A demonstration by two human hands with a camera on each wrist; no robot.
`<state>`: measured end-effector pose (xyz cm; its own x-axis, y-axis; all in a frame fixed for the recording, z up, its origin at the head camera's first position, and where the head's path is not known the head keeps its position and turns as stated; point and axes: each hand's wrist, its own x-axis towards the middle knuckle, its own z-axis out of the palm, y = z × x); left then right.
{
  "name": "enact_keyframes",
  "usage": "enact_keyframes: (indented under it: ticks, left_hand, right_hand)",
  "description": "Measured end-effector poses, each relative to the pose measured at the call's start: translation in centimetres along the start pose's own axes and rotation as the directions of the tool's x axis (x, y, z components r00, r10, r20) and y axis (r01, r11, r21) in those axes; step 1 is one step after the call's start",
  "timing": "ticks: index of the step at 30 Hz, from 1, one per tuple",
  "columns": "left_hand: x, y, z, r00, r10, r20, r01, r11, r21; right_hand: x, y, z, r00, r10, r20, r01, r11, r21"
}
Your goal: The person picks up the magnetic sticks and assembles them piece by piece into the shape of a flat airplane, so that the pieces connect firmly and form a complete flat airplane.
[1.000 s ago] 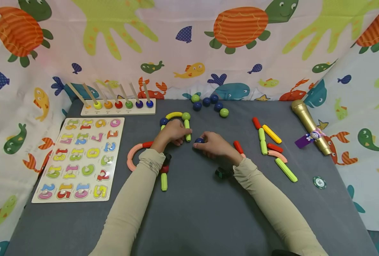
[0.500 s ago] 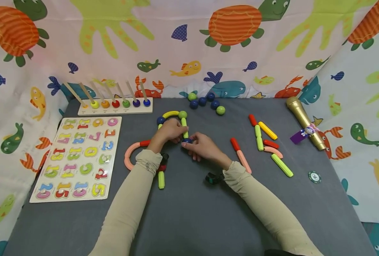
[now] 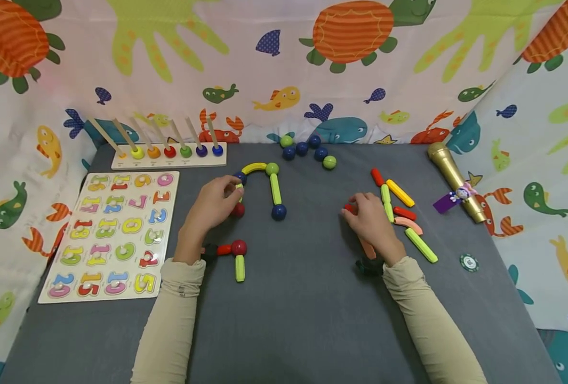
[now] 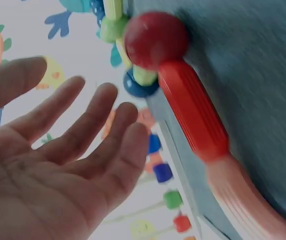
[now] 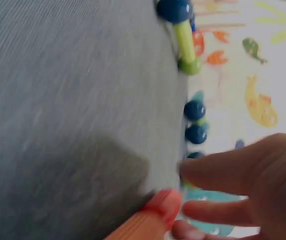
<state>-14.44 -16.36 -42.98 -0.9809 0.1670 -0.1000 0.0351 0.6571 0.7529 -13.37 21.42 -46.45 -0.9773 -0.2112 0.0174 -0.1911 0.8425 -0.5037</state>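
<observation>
Blue end ball (image 3: 279,212): Now seated at the near end of a green stick (image 3: 275,188), untouched; half a second ago it was being held there by the right hand. It is used as the landmark below.

Chain beyond it: From the green stick, a green ball (image 3: 272,168) is reached, then, leftward, a yellow arc (image 3: 254,167) and a blue corner ball (image 3: 240,176). An upper red ball (image 3: 237,209) is placed to the left of the blue end ball.

Lower left of it: A lower red ball (image 3: 239,247) is joined to a short red stick (image 3: 224,249) and a lower green stick (image 3: 240,268).

Left hand (image 3: 212,205): Withdrawn to the left of the blue end ball, fingers loosely spread, nothing held. Whether the chain is brushed cannot be told.

Right hand (image 3: 374,221): Carried well to the right of the blue end ball; thumb and fingers are parted at a red-tipped stick (image 5: 162,205). Firm contact cannot be confirmed.

Meaning: The ball's joining is judged finished, since it is left unsupported; attention seems to be turned to the red-tipped stick.
</observation>
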Motion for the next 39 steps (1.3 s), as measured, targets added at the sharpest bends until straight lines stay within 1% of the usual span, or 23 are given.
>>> enact_keyframes:
  ticks: [2, 3, 4, 6, 9, 12, 15, 17, 19, 21, 23, 26, 28, 29, 31, 33, 36, 38, 39]
  left_hand:
    - [-0.6, -0.5, -0.4, 1.000, -0.014, 0.023, 0.013, 1.000, 0.019]
    - [-0.8, -0.7, -0.5, 0.999, -0.019, 0.032, 0.018, 1.000, 0.025]
    - [-1.0, -0.9, -0.5, 0.999, -0.020, 0.040, 0.018, 0.999, 0.030]
    - [-1.2, -1.2, -0.5, 0.999, -0.016, 0.051, 0.014, 0.999, 0.040]
    - [-1.3, -1.5, -0.4, 0.998, -0.012, 0.060, 0.009, 0.998, 0.059]
    - [-1.4, -1.7, -0.3, 0.997, -0.016, 0.074, 0.010, 0.997, 0.082]
    - [-1.4, -2.0, -0.2, 0.996, -0.023, 0.085, 0.015, 0.996, 0.092]
    - [-1.4, -2.1, -0.2, 0.996, -0.024, 0.090, 0.016, 0.995, 0.094]
    - [-1.4, -2.1, -0.1, 0.995, -0.032, 0.094, 0.023, 0.995, 0.097]
    - [-1.4, -2.1, -0.1, 0.993, -0.041, 0.107, 0.029, 0.994, 0.109]
    - [-1.3, -2.2, -0.1, 0.991, -0.052, 0.122, 0.035, 0.990, 0.138]
    - [-1.1, -2.3, -0.1, 0.988, -0.058, 0.146, 0.029, 0.980, 0.198]
    - [-1.0, -2.5, 0.0, 0.987, -0.054, 0.149, 0.016, 0.969, 0.245]
    - [-1.0, -2.5, 0.1, 0.987, -0.049, 0.150, 0.008, 0.964, 0.264]
    - [-0.9, -2.5, 0.4, 0.989, -0.036, 0.146, -0.010, 0.955, 0.297]
    - [-0.9, -2.4, 0.7, 0.990, -0.023, 0.141, -0.022, 0.949, 0.315]
    - [-1.0, -2.3, 0.8, 0.990, -0.011, 0.139, -0.033, 0.950, 0.311]
    - [-1.2, -2.3, 0.8, 0.990, -0.009, 0.139, -0.033, 0.954, 0.298]
    - [-1.3, -2.3, 0.8, 0.990, -0.010, 0.139, -0.032, 0.956, 0.291]
  right_hand:
    - [-0.2, 0.6, 0.0, 0.998, 0.029, 0.061, -0.027, 0.999, -0.034]
    - [-0.3, 0.8, 0.1, 0.996, 0.033, 0.079, -0.030, 0.999, -0.042]
    - [-0.4, 1.0, 0.3, 0.996, 0.034, 0.085, -0.031, 0.999, -0.044]
    - [-0.4, 1.1, 0.6, 0.997, 0.022, 0.067, -0.019, 0.999, -0.045]
    - [-0.4, 0.9, 0.9, 1.000, -0.022, 0.000, 0.022, 0.999, -0.039]
    - [-0.1, 0.7, 0.9, 0.993, -0.070, -0.091, 0.069, 0.998, -0.007]
    - [0.2, 0.5, 0.8, 0.979, -0.067, -0.192, 0.080, 0.995, 0.063]
    - [0.4, 0.5, 0.8, 0.967, -0.048, -0.251, 0.077, 0.991, 0.109]
    - [0.5, 0.1, 0.7, 0.959, -0.035, -0.280, 0.081, 0.985, 0.155]
    - [0.7, -0.5, 0.7, 0.955, -0.052, -0.291, 0.109, 0.977, 0.184]
    - [1.1, -1.8, 0.9, 0.957, -0.089, -0.276, 0.154, 0.962, 0.224]
    - [2.0, -4.7, 1.8, 0.960, -0.172, -0.222, 0.228, 0.938, 0.260]
    - [2.7, -7.1, 2.8, 0.955, -0.239, -0.174, 0.279, 0.923, 0.264]
    - [3.0, -8.3, 3.4, 0.950, -0.276, -0.147, 0.306, 0.918, 0.253]
    - [3.8, -10.4, 4.5, 0.931, -0.353, -0.091, 0.364, 0.911, 0.193]
    - [4.5, -12.0, 5.7, 0.904, -0.425, -0.040, 0.427, 0.899, 0.095]
    - [5.3, -13.4, 7.4, 0.860, -0.509, 0.017, 0.509, 0.858, -0.073]
    - [5.7, -13.9, 8.4, 0.839, -0.544, 0.034, 0.543, 0.828, -0.142]
    - [5.8, -14.1, 8.8, 0.832, -0.554, 0.036, 0.552, 0.818, -0.162]
